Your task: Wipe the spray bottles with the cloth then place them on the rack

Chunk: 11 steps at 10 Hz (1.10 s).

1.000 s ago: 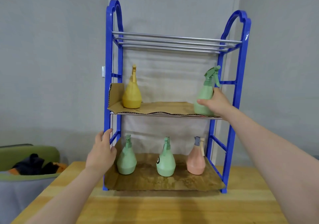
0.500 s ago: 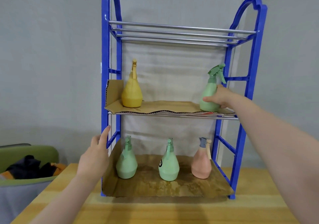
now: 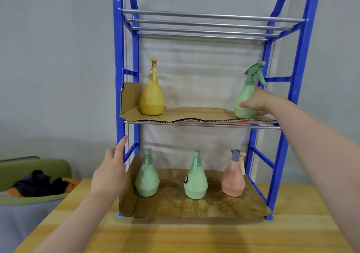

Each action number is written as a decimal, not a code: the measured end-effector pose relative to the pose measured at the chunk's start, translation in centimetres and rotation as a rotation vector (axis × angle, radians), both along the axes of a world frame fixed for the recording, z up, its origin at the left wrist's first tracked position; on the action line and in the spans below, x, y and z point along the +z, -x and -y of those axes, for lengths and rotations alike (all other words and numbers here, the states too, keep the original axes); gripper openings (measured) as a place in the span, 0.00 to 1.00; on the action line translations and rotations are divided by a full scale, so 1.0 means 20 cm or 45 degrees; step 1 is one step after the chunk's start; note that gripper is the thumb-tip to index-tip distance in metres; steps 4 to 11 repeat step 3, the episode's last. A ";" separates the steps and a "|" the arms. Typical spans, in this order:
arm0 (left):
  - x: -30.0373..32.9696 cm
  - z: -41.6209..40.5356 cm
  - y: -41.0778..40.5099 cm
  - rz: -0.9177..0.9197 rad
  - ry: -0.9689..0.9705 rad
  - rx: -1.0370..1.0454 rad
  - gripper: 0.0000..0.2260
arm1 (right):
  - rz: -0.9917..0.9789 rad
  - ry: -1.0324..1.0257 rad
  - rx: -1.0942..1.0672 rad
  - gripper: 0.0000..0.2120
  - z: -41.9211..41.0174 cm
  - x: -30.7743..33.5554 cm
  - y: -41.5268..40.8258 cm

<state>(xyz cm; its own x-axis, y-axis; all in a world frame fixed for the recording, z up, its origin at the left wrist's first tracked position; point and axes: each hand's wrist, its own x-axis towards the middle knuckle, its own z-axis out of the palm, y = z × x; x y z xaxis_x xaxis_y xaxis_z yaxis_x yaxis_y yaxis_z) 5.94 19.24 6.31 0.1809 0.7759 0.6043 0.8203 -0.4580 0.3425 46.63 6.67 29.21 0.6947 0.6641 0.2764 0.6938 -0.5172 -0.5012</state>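
A blue rack stands on the wooden table. On its middle shelf, a yellow spray bottle stands at the left and a green spray bottle stands upright at the right. My right hand is wrapped around that green bottle's lower body. On the bottom shelf stand two mint green bottles and a pink bottle. My left hand rests open against the rack's left front post, index finger pointing up. No cloth is in view.
Cardboard sheets line the middle shelf and bottom shelf. The top shelf of metal bars holds nothing. A green and grey chair with dark clothing stands at the left, beside the wooden table. A grey wall is behind.
The camera has moved closer to the rack. My right hand has set the green bottle further back on the middle shelf's right end. My left hand stays at the left post.
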 end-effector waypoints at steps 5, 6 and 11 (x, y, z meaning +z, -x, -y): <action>0.05 0.04 0.03 -0.029 0.004 -0.037 0.40 | 0.059 -0.093 0.050 0.44 0.06 -0.06 0.07; 0.05 0.04 0.03 -0.029 0.004 -0.037 0.40 | 0.059 -0.093 0.050 0.44 0.06 -0.06 0.07; 0.05 0.04 0.03 -0.029 0.004 -0.037 0.40 | 0.059 -0.093 0.050 0.44 0.06 -0.06 0.07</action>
